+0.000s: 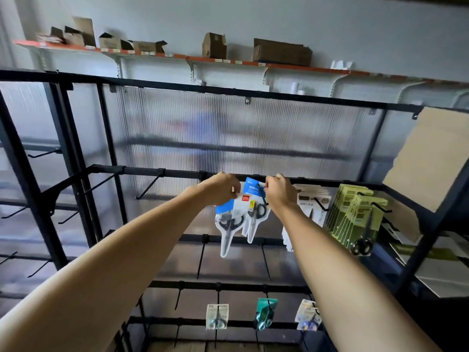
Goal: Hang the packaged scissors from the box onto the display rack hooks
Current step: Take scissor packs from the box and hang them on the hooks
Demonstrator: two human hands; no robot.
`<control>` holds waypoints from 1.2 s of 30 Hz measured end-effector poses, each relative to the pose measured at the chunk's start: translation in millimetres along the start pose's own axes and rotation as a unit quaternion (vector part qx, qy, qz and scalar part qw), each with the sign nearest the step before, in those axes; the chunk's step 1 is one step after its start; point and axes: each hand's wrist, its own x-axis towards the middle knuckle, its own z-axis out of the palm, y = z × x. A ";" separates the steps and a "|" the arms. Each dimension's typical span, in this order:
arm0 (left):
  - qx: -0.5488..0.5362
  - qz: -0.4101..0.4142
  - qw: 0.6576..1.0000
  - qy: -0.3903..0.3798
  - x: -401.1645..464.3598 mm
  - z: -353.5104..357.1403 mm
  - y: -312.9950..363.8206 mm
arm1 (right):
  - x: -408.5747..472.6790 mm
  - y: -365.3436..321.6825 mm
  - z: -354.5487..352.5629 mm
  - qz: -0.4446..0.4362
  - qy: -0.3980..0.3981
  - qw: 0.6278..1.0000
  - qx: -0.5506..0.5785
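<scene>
Both my arms reach up to the black display rack's middle bar [142,171]. My left hand [220,188] grips the top of a blue-and-white scissors pack [228,219] that hangs below it. My right hand [280,191] pinches the blue top of a second scissors pack [255,212] at a black hook [262,193]. The two packs overlap side by side. The box of scissors is out of view.
White scissors packs [313,201] and green packs [355,214] hang on hooks to the right. Bare hooks [149,186] stick out on the left. Small packs [217,316] hang on a lower bar. Cardboard boxes [281,52] stand on a high wall shelf.
</scene>
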 end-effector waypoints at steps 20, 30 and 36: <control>-0.115 0.009 0.992 0.041 -7.8 13.9 73.4 | -49.3 31.7 -57.2 0.034 -0.085 0.996 -0.024; -0.151 -0.033 0.987 0.053 0.7 23.1 74.1 | -59.3 19.9 -61.3 0.000 -0.109 0.994 -0.013; -0.123 -0.033 0.991 0.033 3.8 29.3 71.2 | -53.3 15.9 -53.5 -0.010 -0.129 0.991 -0.018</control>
